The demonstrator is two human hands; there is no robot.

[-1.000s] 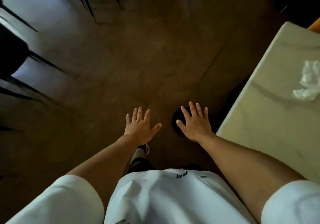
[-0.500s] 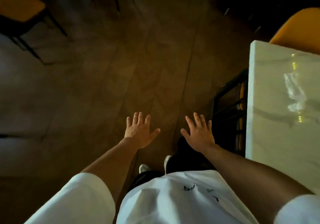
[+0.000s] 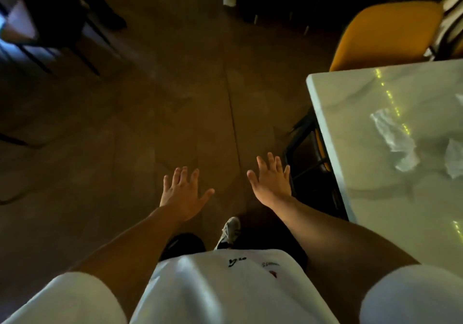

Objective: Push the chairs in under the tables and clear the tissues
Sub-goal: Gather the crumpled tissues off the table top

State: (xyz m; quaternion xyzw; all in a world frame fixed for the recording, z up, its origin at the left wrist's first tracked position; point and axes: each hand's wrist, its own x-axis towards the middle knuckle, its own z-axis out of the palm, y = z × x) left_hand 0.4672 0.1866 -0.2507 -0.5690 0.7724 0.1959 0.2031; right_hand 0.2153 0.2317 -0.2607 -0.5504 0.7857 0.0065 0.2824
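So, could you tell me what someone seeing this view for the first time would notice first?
Two bare, open hands, the left hand and the right hand, stretch out empty over the dark brown floor at centre. At the right stands a pale marble-look table with crumpled white tissues lying on it. An orange-yellow upholstered chair stands at its far end.
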